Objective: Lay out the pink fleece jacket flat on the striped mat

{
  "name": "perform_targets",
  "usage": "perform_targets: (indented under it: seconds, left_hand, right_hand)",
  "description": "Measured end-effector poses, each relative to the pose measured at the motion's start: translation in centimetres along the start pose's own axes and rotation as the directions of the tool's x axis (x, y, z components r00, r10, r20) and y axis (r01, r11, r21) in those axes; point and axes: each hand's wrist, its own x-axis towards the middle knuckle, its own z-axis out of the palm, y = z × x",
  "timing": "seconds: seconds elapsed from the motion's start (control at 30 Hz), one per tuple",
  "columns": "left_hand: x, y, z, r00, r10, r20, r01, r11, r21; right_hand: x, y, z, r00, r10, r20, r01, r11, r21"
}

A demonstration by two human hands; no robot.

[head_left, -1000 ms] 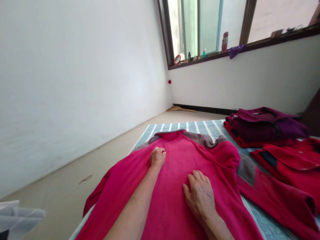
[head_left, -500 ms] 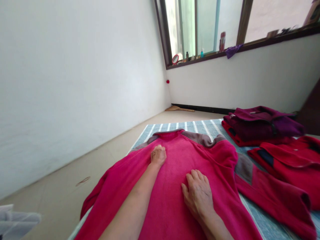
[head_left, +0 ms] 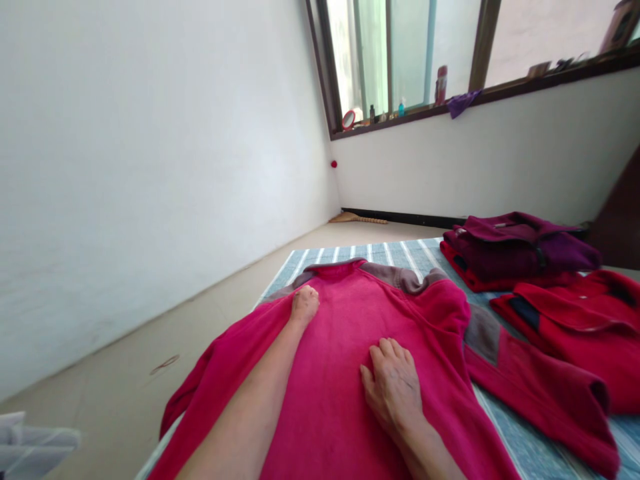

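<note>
A bright pink jacket [head_left: 330, 373] with grey shoulder panels lies spread out, collar at the far end. One sleeve, with a grey band, stretches to the right; the other hangs over the left edge. Below the collar, my left hand [head_left: 305, 304] rests as a closed fist on the jacket's upper left side. The cloth around it is not bunched, and its fingertips are turned under out of sight. My right hand [head_left: 394, 380] lies palm down on the middle right of the jacket, fingers stretched out, thumb apart.
A blue-and-white striped sheet [head_left: 395, 253] lies under the jacket. To the right are folded purple clothes [head_left: 520, 247] and a folded red garment [head_left: 590, 320]. A broom [head_left: 357, 218] lies on the floor by the far wall. Bottles and a round mirror [head_left: 349, 120] stand on the sill.
My left fist has slid a little to the left and toward the collar over the jacket. My right hand stays in nearly the same place.
</note>
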Motion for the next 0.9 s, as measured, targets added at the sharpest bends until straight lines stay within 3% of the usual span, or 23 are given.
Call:
perform_targets:
  seconds: [0.17, 0.27, 0.6, 0.9]
  left_hand:
    - [-0.5, -1.8, -2.8, 0.999, -0.052, 0.011, 0.053, 0.993, -0.106]
    - [-1.2, -2.1, -3.4, 0.999, -0.037, 0.02, 0.039, 0.992, -0.124]
    - [-1.0, 0.3, 0.0, 0.992, -0.004, 0.123, -0.006, 0.997, 0.082]
    - [-1.1, 2.1, 0.6, 0.995, -0.039, 0.091, 0.011, 0.956, 0.293]
  right_hand:
    - [0.1, -0.1, -0.2, 1.0, -0.006, 0.004, 0.006, 1.0, 0.013]
    - [0.2, 0.0, -0.1, 1.0, -0.005, 0.007, 0.005, 1.0, 0.011]
    - [0.1, 0.2, 0.5, 1.0, -0.016, -0.019, 0.016, 1.0, -0.006]
    - [0.3, 0.1, 0.2, 1.0, -0.008, -0.028, 0.008, 1.0, 0.01]
